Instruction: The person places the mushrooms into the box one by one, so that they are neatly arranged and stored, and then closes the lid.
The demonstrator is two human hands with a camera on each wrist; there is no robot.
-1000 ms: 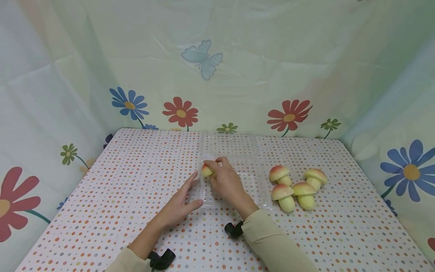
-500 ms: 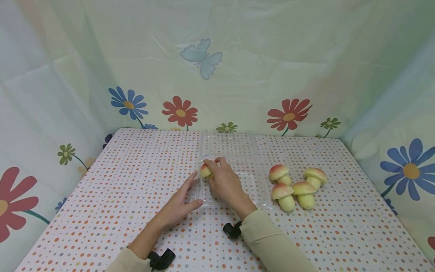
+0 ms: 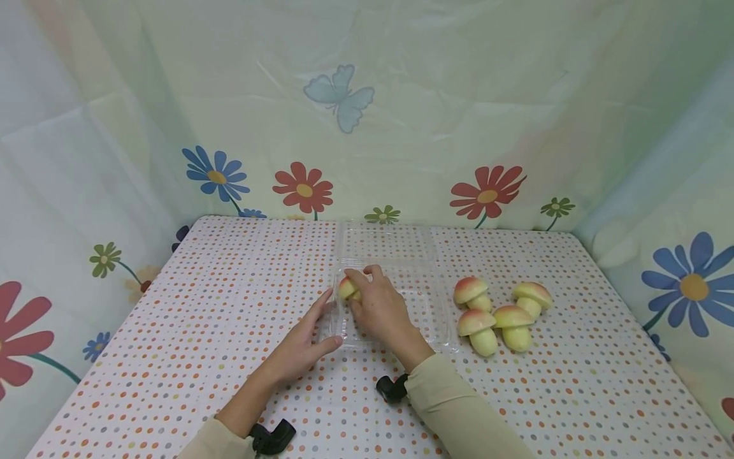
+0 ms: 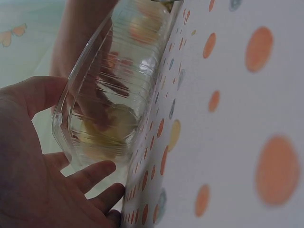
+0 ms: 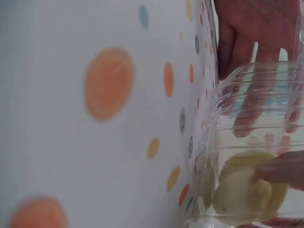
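Note:
In the head view an unlidded clear plastic clamshell box [image 3: 421,312] lies on the table, its lid [image 3: 387,244] folded back behind it. My right hand [image 3: 381,309] reaches into the box and holds a toy mushroom [image 3: 347,289] with a red-yellow cap at the far left corner. Through the box wall in the right wrist view, a finger [image 5: 280,171] lies against the mushroom's pale stem [image 5: 242,192]. My left hand [image 3: 298,350] stands at the box's left side, fingers extended along the wall. In the left wrist view its thumb [image 4: 45,92] touches the rim.
Several more toy mushrooms [image 3: 516,328] lie in a loose group to the right of the box. A dotted cloth covers the table [image 3: 241,287]. A flowered curtain [image 3: 413,115] closes off the back and both sides.
The mushroom under my right hand has turned slightly, and more of its stem shows beneath the cap. My right hand has shifted a little to the left; my left hand keeps its place.

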